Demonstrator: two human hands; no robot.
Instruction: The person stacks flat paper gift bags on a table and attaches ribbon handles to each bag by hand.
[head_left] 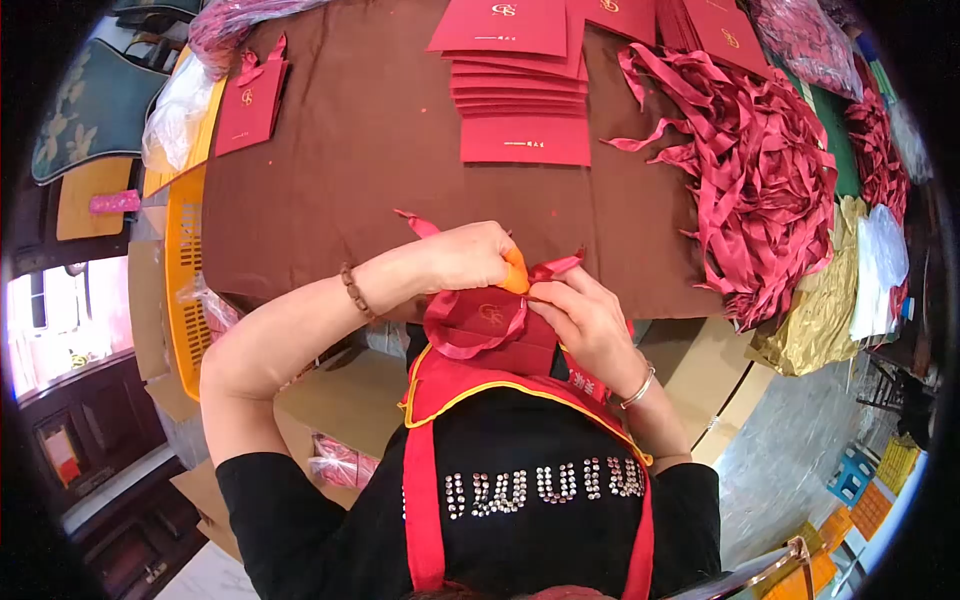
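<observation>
My left hand [470, 258] wears an orange finger cover and a beaded bracelet. Its fingers are pinched on a red ribbon [455, 348] at the top of a small red paper bag [490, 312] with a gold logo. Beside it, my right hand [588, 315], with a silver bangle at the wrist, also pinches the ribbon, and one end sticks up above the fingers. The fingertips of both hands almost meet. The ribbon hangs in a loop over the bag's front. The bag is close to my apron, at the table's near edge, and its lower part is hard to make out.
On the brown table [340, 150] lie stacked red bags [525, 138] and a heap of cut red ribbons [765, 180]. A bag with ribbon [250, 105] lies at the far left. An orange basket [185, 290] stands left of the table, and gold wrapping [815, 310] hangs right.
</observation>
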